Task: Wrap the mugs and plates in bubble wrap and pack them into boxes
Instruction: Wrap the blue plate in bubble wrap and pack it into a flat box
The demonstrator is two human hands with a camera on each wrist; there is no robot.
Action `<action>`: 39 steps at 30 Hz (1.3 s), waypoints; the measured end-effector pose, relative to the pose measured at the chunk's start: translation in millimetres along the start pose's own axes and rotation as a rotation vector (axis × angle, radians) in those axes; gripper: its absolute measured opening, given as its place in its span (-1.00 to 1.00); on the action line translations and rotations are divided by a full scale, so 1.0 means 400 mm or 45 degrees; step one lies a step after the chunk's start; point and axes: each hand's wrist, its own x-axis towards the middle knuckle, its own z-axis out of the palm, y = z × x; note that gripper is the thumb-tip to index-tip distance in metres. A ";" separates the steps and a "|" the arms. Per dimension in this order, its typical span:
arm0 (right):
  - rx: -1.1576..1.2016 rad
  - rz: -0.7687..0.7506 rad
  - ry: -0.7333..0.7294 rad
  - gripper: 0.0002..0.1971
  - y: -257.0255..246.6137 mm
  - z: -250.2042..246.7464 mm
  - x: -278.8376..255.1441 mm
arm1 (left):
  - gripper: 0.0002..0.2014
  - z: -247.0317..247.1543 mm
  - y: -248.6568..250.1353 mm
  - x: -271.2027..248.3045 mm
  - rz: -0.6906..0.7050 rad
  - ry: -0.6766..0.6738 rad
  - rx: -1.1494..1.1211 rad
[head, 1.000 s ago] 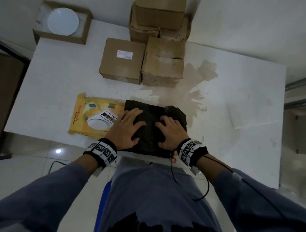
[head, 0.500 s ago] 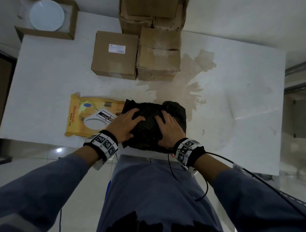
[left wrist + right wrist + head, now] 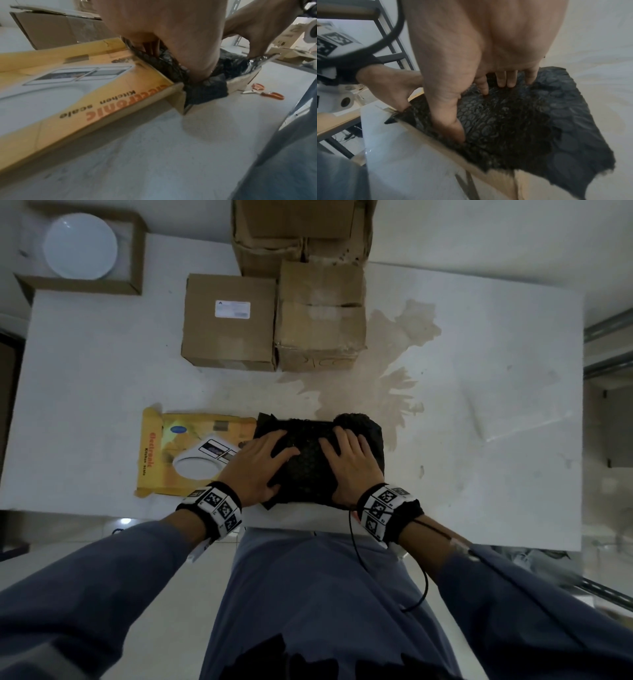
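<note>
A bundle of black bubble wrap (image 3: 310, 470) lies in a shallow cardboard box (image 3: 501, 175) at the table's near edge. What it wraps is hidden. My left hand (image 3: 260, 463) lies on the bundle's left part with fingers spread, thumb at its near edge. On the right part my right hand (image 3: 349, 463) presses down with straight fingers. In the right wrist view the right hand's (image 3: 471, 40) thumb pushes the wrap (image 3: 539, 115) down along the box's near wall. The box's yellow lid (image 3: 178, 446) lies open to the left. A white plate (image 3: 80, 244) sits in an open carton (image 3: 137, 251) at the far left corner.
Two closed cartons (image 3: 229, 323) (image 3: 320, 316) stand mid-table, with more stacked behind them. The white table (image 3: 479, 371) has a brown stain right of them. Orange-handled scissors (image 3: 264, 93) lie on a surface beyond the box.
Both hands have stayed on the black wrap and pressed it down. The bundle looks narrower and more tucked in than a second ago. The head view has tilted.
</note>
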 end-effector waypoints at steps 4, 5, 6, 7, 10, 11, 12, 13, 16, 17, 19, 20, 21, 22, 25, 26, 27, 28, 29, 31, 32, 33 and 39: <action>0.008 0.023 -0.038 0.14 -0.001 0.002 0.005 | -0.11 -0.010 -0.028 -0.002 0.039 -0.020 0.032; 0.008 0.037 -0.043 0.13 -0.005 0.000 0.005 | -0.09 -0.010 -0.036 -0.004 0.053 -0.033 0.045; 0.009 0.045 -0.047 0.11 -0.011 -0.003 0.005 | -0.08 -0.010 -0.045 -0.006 0.069 -0.050 0.059; 0.017 0.047 -0.058 0.08 -0.017 -0.003 0.004 | -0.06 -0.011 -0.055 -0.007 0.085 -0.068 0.075; 0.054 0.080 -0.102 0.05 -0.028 -0.001 -0.001 | -0.04 -0.010 -0.077 -0.006 0.133 -0.084 0.120; 0.055 0.097 -0.103 0.06 -0.028 0.000 -0.001 | -0.03 -0.009 -0.080 -0.004 0.138 -0.077 0.127; 0.056 0.109 -0.100 0.08 -0.029 0.002 -0.002 | -0.02 -0.006 -0.077 -0.003 0.136 -0.067 0.137; 0.059 0.116 -0.102 0.10 -0.029 0.001 -0.001 | 0.00 -0.001 -0.072 -0.002 0.132 -0.061 0.146; 0.068 0.115 -0.152 0.13 -0.031 -0.001 0.008 | 0.09 0.008 -0.067 0.005 0.098 -0.066 0.167; 0.069 0.113 -0.169 0.14 -0.031 -0.001 0.010 | 0.11 0.009 -0.068 0.009 0.090 -0.066 0.167; 0.085 0.106 -0.183 0.16 -0.028 -0.006 0.011 | 0.14 0.008 -0.071 0.018 0.084 -0.068 0.161; 0.104 0.100 -0.195 0.18 -0.025 -0.008 0.010 | 0.15 0.006 -0.072 0.022 0.082 -0.072 0.158; 0.136 0.092 -0.210 0.18 -0.019 -0.009 0.011 | 0.16 0.004 -0.073 0.026 0.079 -0.075 0.151; 0.175 0.081 -0.222 0.18 -0.012 -0.011 0.011 | 0.17 0.003 -0.073 0.029 0.075 -0.076 0.142; 0.231 0.023 -0.215 0.22 0.011 -0.006 0.016 | 0.18 0.005 -0.076 0.032 0.074 -0.079 0.126; 0.234 0.004 -0.209 0.24 0.019 0.000 0.018 | 0.18 0.007 -0.076 0.033 0.076 -0.076 0.122; 0.240 -0.012 -0.211 0.25 0.026 0.005 0.020 | 0.18 0.009 -0.077 0.033 0.076 -0.073 0.118; 0.246 -0.023 -0.211 0.26 0.030 0.006 0.021 | 0.18 0.010 -0.077 0.033 0.075 -0.071 0.112; 0.250 -0.032 -0.211 0.25 0.033 0.007 0.022 | 0.17 0.012 -0.077 0.033 0.074 -0.068 0.106; 0.259 -0.059 -0.204 0.24 0.038 0.002 0.023 | 0.17 0.012 -0.076 0.033 0.071 -0.065 0.085; 0.265 -0.071 -0.201 0.23 0.041 0.000 0.023 | 0.18 0.011 -0.074 0.034 0.069 -0.072 0.073; 0.271 -0.079 -0.198 0.22 0.046 -0.001 0.023 | 0.18 0.009 -0.073 0.035 0.068 -0.079 0.063; 0.117 -0.089 -0.315 0.14 0.052 -0.041 0.021 | 0.13 -0.006 -0.071 0.024 0.072 -0.026 -0.098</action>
